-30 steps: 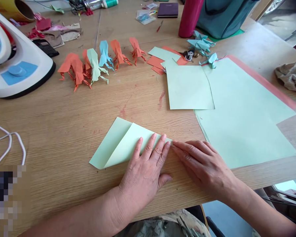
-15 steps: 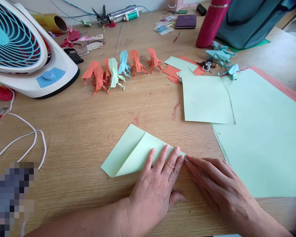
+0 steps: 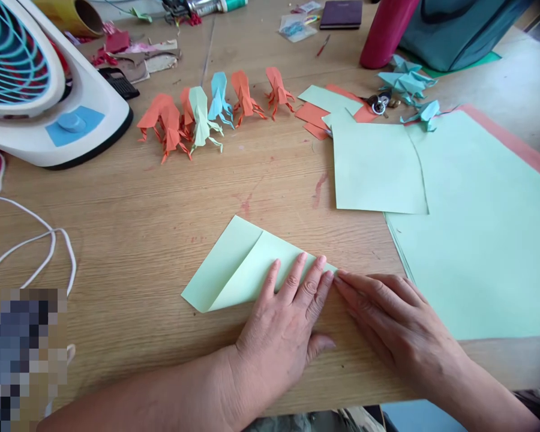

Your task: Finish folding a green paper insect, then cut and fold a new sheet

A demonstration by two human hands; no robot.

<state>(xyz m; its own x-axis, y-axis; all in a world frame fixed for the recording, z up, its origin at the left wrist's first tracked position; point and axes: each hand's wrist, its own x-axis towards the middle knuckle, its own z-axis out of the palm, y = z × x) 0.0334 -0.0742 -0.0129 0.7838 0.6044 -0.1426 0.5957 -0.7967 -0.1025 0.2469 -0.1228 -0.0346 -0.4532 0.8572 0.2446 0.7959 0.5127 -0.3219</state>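
Observation:
A pale green sheet of paper (image 3: 231, 264) lies partly folded on the wooden table, one flap laid over it with a slanting edge. My left hand (image 3: 284, 324) rests flat on the flap, fingers spread, thumb out on the wood. At the sheet's narrow right corner, the fingers of my right hand (image 3: 393, 318) are pressed together and pinch the tip. The underside of that pinch is hidden.
Folded paper figures (image 3: 165, 120) stand in a row behind the sheet. Larger green sheets (image 3: 472, 258) lie at right, near a teal bag (image 3: 463, 30) and a pink bottle (image 3: 389, 30). A white fan (image 3: 94, 120) and its cord (image 3: 56, 234) are at left.
The view has tipped downward, so the table's front edge now shows and everything sits higher in the picture. Both hands and the folded sheet keep nearly the same places on the table.

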